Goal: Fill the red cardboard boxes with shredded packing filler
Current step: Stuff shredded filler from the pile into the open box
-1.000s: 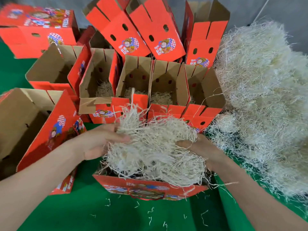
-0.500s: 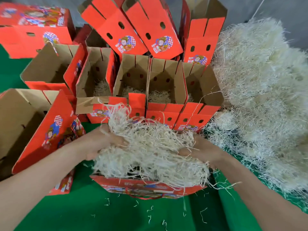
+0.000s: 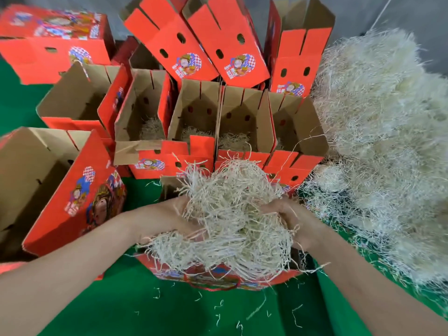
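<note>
**Filler bunched tighter over the near box**

In the last second the left hand (image 3: 167, 219) and right hand (image 3: 288, 221) have drawn inward, fingers curled into the filler wad (image 3: 230, 214) between them. It overflows the red box (image 3: 218, 278) directly beneath and probably needs tamping down.

Filler clump (image 3: 230, 221) atop nearest red box (image 3: 213, 278)
Pale tangled strands overflow its rim at lower centre; open red boxes (image 3: 201, 110) stand behind, filler heap (image 3: 378, 141) at right.

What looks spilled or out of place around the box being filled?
Loose strands dot the green surface in front of the near box, and the filler wad gripped by the left hand and right hand overhangs its front rim. Behind the open row, two boxes lean tilted.
</note>
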